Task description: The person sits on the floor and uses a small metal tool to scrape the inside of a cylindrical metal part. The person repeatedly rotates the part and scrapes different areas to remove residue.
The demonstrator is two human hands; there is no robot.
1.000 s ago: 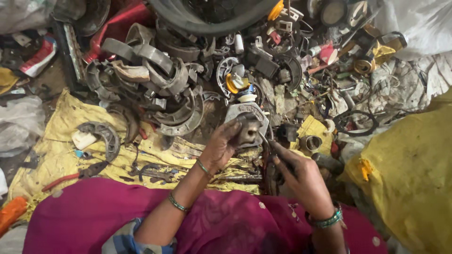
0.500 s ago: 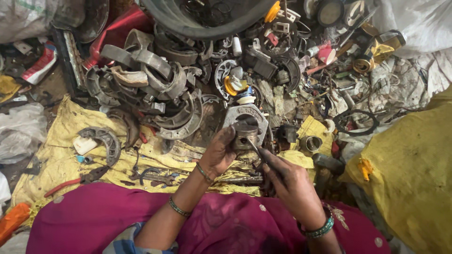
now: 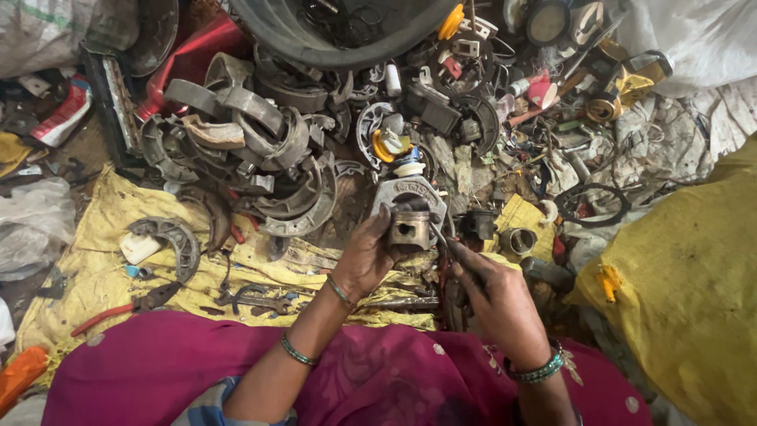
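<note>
Magenta cloth over the lap fills the near edge, and just past it both hands are busy. Left hand (image 3: 364, 256) is curled around a small metal piston (image 3: 410, 229), thumb and fingers clamped on its sides, holding it up over the yellow sack (image 3: 102, 260) spread on the floor, with the side hole of the piston facing the camera. Right hand (image 3: 493, 296) is closed on a thin dark tool (image 3: 438, 239), which looks like a pick or slim pliers, and its tip sits right at the piston's lower right edge; whether it touches metal is hard to tell. My read: this is the prying stage, working a small clip or pin out of the piston, so the next move calls for a firm left grip and a small, controlled lever with the tip, not force. On the sack to the left lie a spanner (image 3: 256, 298), red-handled pliers (image 3: 118, 304) and a curved grey brake shoe (image 3: 169, 237) beside a small white block (image 3: 138, 246). Further out sits a heap of brake shoes (image 3: 260, 150). Packaging now: a bulging yellow woven bag (image 3: 686, 292) at right, a flat yellow packet (image 3: 520, 214) just beyond the piston, a crumpled red-and-white wrapper (image 3: 67, 109) far left, and a white sack (image 3: 702, 39) top right. A dark round tub (image 3: 339, 35) closes the far edge.
</note>
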